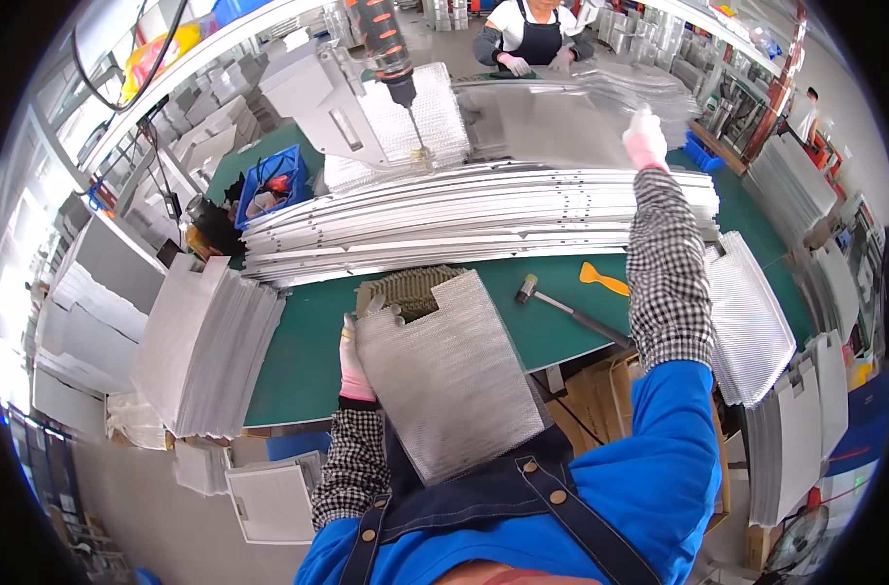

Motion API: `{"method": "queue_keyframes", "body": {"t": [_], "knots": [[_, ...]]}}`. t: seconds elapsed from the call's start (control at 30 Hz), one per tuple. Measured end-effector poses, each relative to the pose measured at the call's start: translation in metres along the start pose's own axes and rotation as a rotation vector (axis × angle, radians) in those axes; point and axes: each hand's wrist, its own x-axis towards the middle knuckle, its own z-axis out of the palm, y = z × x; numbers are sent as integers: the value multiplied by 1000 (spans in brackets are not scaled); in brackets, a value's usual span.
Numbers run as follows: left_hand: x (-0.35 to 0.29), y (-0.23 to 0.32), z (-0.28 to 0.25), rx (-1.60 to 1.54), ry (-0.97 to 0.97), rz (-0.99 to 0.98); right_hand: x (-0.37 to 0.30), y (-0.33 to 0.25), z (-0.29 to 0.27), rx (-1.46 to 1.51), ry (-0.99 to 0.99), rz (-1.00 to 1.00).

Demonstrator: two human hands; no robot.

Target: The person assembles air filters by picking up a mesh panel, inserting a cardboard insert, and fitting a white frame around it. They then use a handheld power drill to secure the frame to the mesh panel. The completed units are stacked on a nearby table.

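My left hand [355, 369], in a pale pink glove, grips the left edge of a silvery mesh panel [454, 380] with a rectangular notch at its top. The panel tilts against my apron over the table's near edge. Behind its notch shows a coarse olive-brown mesh piece [420, 288], partly hidden. My right arm stretches far forward. At its end my gloved right hand [645, 139] is closed by the right edge of a grey sheet [552, 122], beside a stack of thin mesh sheets [649, 97]; what its fingers hold is hidden.
A stack of white metal strips [483, 219] crosses the green table [313, 336]. Near it lie a hammer [571, 310] and an orange scraper [603, 280]. An orange-and-black power screwdriver [386, 58] hangs above. Panel stacks [205, 341] flank me. A co-worker [532, 34] stands opposite.
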Motion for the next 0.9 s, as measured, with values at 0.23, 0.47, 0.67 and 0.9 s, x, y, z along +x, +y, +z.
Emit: {"method": "queue_keyframes", "body": {"t": [0.23,0.47,0.67,0.9], "knots": [[-2,1,-29,-52,-90,-1,10,29,-59,1605,-430,493],[-6,1,-4,69,35,3,-133,93,-63,1762,-368,347],[-2,2,-12,-113,-44,-7,-307,56,-139,1569,-744,482],[-1,6,-21,-123,235,-87,-394,-40,-192,1402,-1179,423]]}}
